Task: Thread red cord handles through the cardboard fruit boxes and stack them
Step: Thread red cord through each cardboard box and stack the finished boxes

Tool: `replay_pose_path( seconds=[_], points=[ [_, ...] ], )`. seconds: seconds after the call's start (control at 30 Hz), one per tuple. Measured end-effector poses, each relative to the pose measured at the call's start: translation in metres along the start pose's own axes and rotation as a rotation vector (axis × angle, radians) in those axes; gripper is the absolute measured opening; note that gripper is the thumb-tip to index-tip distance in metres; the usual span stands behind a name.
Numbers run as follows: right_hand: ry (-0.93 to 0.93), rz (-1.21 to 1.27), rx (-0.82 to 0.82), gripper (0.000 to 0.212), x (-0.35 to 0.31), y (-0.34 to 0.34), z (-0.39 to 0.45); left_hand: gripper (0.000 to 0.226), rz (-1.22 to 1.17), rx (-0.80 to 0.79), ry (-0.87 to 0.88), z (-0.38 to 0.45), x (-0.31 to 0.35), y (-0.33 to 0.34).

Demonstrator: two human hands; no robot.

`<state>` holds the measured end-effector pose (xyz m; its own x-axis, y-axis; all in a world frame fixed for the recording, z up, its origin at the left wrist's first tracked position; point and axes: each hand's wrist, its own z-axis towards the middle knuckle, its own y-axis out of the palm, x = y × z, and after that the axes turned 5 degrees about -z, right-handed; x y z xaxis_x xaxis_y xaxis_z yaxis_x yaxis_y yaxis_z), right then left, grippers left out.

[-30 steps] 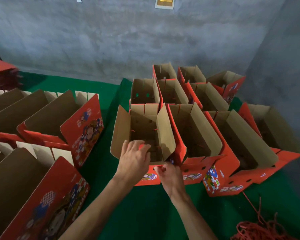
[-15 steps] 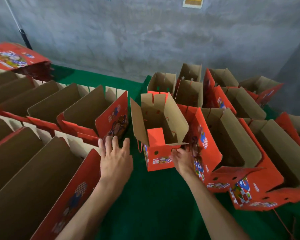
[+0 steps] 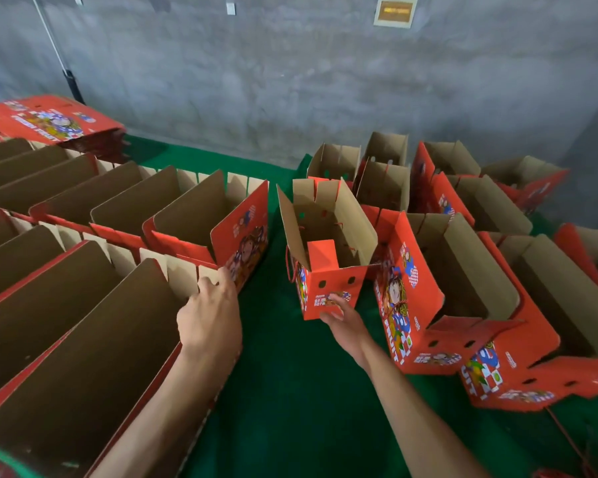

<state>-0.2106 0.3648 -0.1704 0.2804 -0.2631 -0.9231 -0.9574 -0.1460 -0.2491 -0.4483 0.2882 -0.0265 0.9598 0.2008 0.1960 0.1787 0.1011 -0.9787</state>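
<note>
An open red cardboard fruit box stands upright on the green cloth at centre, its brown flaps up and thin red cord showing inside and down its left side. My right hand touches the lower front face of this box with relaxed fingers. My left hand rests on the top edge of the nearest flat-leaning box in the left row, fingers curled over its notched flap.
Rows of leaning open boxes fill the left. Several more open boxes crowd the right and back. A flat stack of boxes lies far left. Loose red cord lies at bottom right. A grey wall stands behind.
My left hand left the centre box and moved left onto the edge of the nearest box in the left row. The centre box now stands apart from its neighbours; my view shifted left.
</note>
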Motion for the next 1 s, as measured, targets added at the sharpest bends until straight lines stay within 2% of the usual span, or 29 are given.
replay_pose_path(
  seconds=[0.07, 0.17, 0.27, 0.37, 0.43, 0.57, 0.7, 0.77, 0.87, 1.0],
  points=[
    [-0.027, 0.037, -0.006, 0.041, -0.003, 0.001, -0.013, 0.044, -0.047, 0.012, 0.036, -0.002, 0.004, -0.003],
    [-0.080, 0.040, -0.027, 0.027, -0.004, 0.000, -0.038, 0.041, -0.116, -0.008, 0.091, -0.012, 0.022, -0.006],
    [-0.057, 0.082, -0.071, 0.029, 0.000, -0.004, -0.058, 0.043, -0.127, -0.051, 0.164, -0.021, 0.052, -0.005],
    [-0.044, 0.166, -0.130, 0.037, 0.006, -0.003, -0.077, 0.031, -0.136, -0.120, 0.242, -0.036, 0.094, 0.002],
    [-0.096, 0.200, -0.086, 0.029, 0.013, -0.003, -0.095, 0.026, -0.142, -0.168, 0.297, -0.048, 0.124, 0.008],
    [-0.246, 0.023, 0.072, 0.017, 0.037, -0.037, -0.134, 0.026, -0.111, -0.241, 0.435, -0.073, 0.180, 0.014],
    [-0.324, -0.012, 0.187, 0.027, 0.061, -0.089, -0.165, 0.022, -0.194, -0.312, 0.575, -0.098, 0.223, 0.020],
    [-0.315, 0.006, 0.234, 0.035, 0.076, -0.112, -0.181, 0.029, -0.326, -0.367, 0.576, -0.113, 0.242, 0.031],
    [-0.293, 0.039, 0.306, 0.031, 0.099, -0.137, -0.204, 0.055, -0.579, -0.554, 0.551, -0.138, 0.261, 0.045],
    [-0.241, -0.123, 0.405, 0.027, 0.130, -0.157, -0.226, 0.089, -0.708, -0.838, 0.562, -0.162, 0.267, 0.062]
  ],
)
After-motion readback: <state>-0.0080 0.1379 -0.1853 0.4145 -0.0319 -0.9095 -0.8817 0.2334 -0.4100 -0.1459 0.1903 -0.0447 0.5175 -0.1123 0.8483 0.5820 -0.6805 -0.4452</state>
